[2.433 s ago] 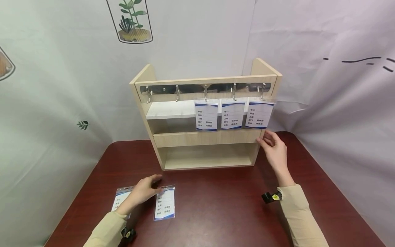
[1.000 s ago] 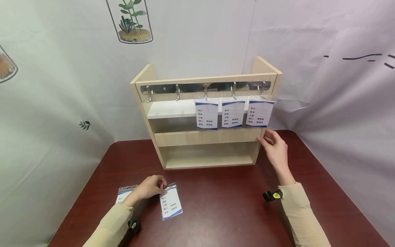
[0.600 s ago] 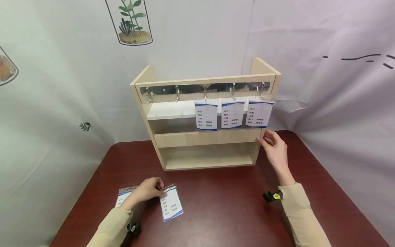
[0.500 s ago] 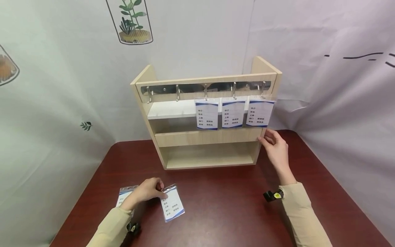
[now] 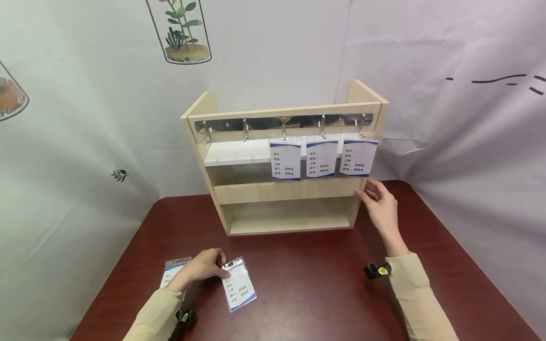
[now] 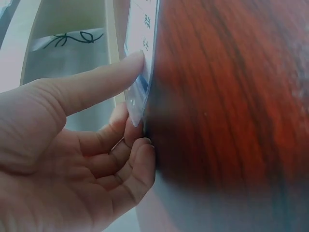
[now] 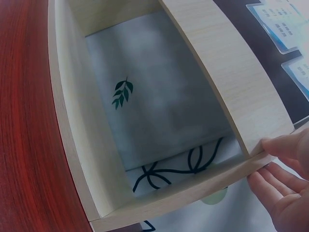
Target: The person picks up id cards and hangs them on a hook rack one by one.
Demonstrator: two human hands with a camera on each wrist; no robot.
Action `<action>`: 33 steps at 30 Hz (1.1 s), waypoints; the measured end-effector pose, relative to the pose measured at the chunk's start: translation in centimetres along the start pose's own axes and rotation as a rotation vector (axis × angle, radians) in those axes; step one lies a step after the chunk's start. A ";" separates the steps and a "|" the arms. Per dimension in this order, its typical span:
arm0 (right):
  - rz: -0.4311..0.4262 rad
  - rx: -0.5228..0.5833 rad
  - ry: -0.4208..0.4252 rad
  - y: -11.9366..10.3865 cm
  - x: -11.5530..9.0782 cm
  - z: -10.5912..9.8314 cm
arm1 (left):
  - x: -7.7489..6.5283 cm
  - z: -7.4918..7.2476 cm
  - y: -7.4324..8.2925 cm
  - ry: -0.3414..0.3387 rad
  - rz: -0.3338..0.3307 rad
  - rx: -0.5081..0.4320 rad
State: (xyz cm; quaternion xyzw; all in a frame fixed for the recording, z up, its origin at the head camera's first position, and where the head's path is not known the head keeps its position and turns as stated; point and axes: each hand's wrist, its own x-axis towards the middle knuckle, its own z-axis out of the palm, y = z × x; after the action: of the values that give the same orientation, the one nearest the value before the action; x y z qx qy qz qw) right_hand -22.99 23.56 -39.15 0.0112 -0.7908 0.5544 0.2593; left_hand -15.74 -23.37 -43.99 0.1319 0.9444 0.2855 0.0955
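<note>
My left hand pinches the upper left corner of a clear-sleeved name badge low over the table. In the left wrist view the thumb lies on the face of the badge and curled fingers are behind it. Another badge lies to the left, partly covered by the left forearm. My right hand grips the right side panel of a light wooden shelf, thumb on the front edge and fingers on the outer face, as the right wrist view shows.
A metal strip with several hooks runs across the shelf's top. Badges hang at its middle hook, the one beside it and the far right one. The two left hooks are bare. A white printed curtain surrounds the dark red table.
The left thumb and fingers have closed on the badge's top corner. That badge has turned, its lower end swinging right. The right hand keeps its grip on the shelf.
</note>
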 end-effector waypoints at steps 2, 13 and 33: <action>0.001 -0.001 -0.002 0.0 0.0 0.0 | 0.0 0.1 -0.1 0.000 0.006 -0.012; 0.003 -0.002 -0.004 -0.1 -0.1 -0.1 | 0.8 -0.1 0.0 -0.005 0.072 -0.069; 0.008 -0.010 -0.008 0.0 0.0 -0.1 | 2.5 -1.6 2.5 0.198 0.203 -0.310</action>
State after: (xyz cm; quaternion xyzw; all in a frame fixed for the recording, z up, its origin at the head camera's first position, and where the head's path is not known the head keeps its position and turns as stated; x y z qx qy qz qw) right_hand -22.92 23.67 -39.08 0.0086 -0.7947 0.5513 0.2541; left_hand -18.05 -21.39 -41.56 0.1812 0.8758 0.4473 -0.0079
